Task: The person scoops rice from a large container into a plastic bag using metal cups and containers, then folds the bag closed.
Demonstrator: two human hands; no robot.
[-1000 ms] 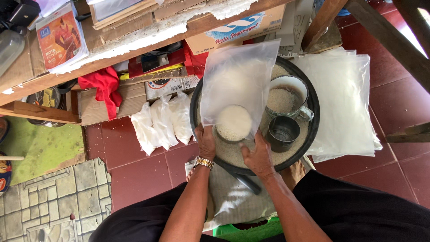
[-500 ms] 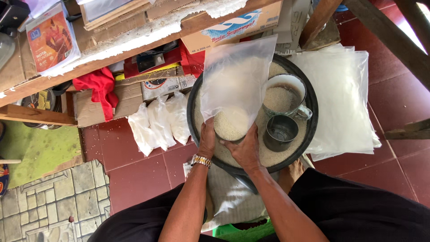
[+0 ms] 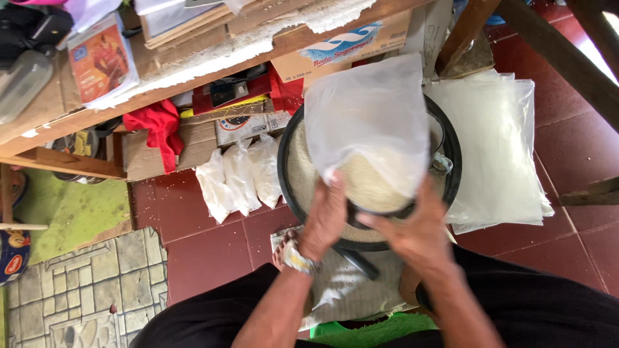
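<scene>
A clear plastic bag [image 3: 367,122] partly filled with white rice hangs over a wide black basin [image 3: 451,174] of rice on the red tiled floor. My left hand [image 3: 327,216], with a wristwatch, grips the bag's lower left side. My right hand [image 3: 412,229] cups the bag's bottom right from below. The bag hides the metal cups inside the basin.
Three filled rice bags [image 3: 238,174] lie left of the basin. A stack of empty clear bags [image 3: 503,148] lies to the right. Behind are a wooden shelf [image 3: 193,58] with boxes, a red cloth [image 3: 158,125] and wooden legs [image 3: 561,58]. A white sack [image 3: 348,283] lies under my arms.
The bag has come up toward the camera and now covers the cups. Both hands shifted under it, the right hand moving to its bottom.
</scene>
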